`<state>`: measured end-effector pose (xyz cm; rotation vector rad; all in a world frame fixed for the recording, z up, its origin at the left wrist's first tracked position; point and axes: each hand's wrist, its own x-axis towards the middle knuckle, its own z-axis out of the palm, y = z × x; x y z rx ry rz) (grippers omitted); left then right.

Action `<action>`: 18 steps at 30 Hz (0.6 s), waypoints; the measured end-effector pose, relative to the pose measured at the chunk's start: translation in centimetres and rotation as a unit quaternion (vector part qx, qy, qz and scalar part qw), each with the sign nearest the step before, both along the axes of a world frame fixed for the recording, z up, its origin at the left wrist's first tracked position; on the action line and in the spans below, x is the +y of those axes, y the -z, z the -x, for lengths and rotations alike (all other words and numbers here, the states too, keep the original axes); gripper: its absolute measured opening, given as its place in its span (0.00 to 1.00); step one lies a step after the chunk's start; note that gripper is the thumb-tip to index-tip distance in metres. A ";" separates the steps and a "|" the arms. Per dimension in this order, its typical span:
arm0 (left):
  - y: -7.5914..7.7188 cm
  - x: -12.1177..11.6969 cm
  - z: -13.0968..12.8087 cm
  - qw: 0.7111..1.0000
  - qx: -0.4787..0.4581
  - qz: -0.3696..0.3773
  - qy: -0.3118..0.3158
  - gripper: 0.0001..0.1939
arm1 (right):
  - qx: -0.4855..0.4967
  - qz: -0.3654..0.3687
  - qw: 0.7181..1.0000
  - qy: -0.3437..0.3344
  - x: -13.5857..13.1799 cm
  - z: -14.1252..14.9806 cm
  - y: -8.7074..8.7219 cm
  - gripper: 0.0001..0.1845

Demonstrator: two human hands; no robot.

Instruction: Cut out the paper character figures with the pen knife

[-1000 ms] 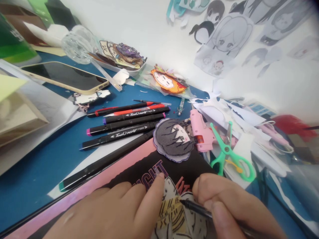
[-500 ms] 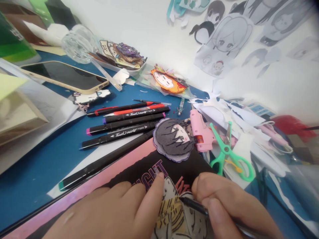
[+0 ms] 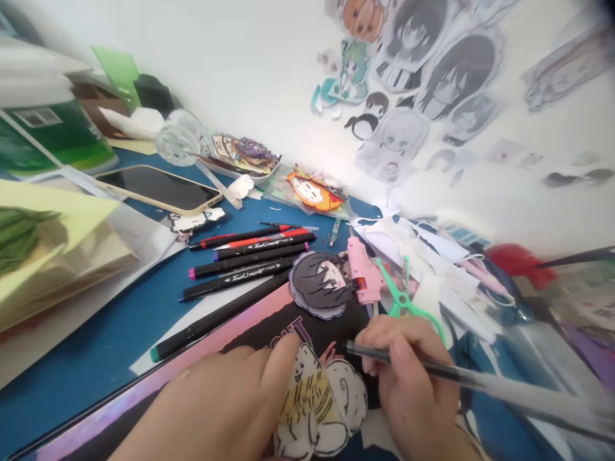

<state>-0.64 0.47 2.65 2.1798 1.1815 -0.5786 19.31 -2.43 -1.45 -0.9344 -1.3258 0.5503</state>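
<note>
My right hand (image 3: 413, 378) is closed around a slim black pen (image 3: 369, 352), its tip raised off the drawing and its long shaft slanting to the right. My left hand (image 3: 225, 390) bends over the left edge of a white and yellow paper cutout (image 3: 314, 406) drawn with black lines, holding it against a black and pink notebook or folder (image 3: 250, 333). Its thumb is mostly hidden. At the top of the notebook lies a cutout head with dark grey hair (image 3: 319, 285).
Several black markers (image 3: 245, 275) lie behind my left hand. Beyond my right hand are green scissors (image 3: 403, 301), a pink glue gun (image 3: 362, 269) and white paper scraps (image 3: 427, 246). A phone (image 3: 158, 186) lies at the left, near a clear plastic stick (image 3: 221, 182). Drawings (image 3: 398, 131) hang on the wall.
My right hand has lifted the pen tip off the cutout and tilted the shaft flatter. More of the cutout shows. The view has shifted up, showing more wall.
</note>
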 end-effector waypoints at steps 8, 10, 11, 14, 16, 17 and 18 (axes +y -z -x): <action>-2.4 0.5 1.0 0.989 -0.121 -0.078 -0.036 0.26 | -0.115 -0.029 0.990 0.080 0.4 -0.3 -0.5 0.04; -2.2 1.0 1.4 0.986 -0.138 -0.090 -0.030 0.29 | -0.120 -0.024 0.989 0.081 0.5 -0.4 -0.4 0.04; -2.1 1.3 1.5 0.984 -0.147 -0.093 -0.024 0.33 | -0.114 -0.023 0.991 0.070 0.5 -0.4 -0.3 0.05; -1.8 2.2 1.5 0.979 -0.182 -0.093 0.011 0.40 | -0.065 -0.035 0.997 0.025 0.4 -0.4 0.3 0.07; -1.7 2.6 1.5 0.976 -0.197 -0.093 0.029 0.36 | -0.028 -0.050 0.998 0.002 0.2 -0.3 0.7 0.11; -1.7 2.7 1.4 0.974 -0.200 -0.098 0.031 0.34 | -0.024 -0.057 0.998 -0.009 0.1 -0.2 0.8 0.12; -1.6 2.8 1.3 0.974 -0.200 -0.104 0.029 0.33 | -0.030 -0.063 0.997 -0.019 -0.1 -0.2 0.9 0.13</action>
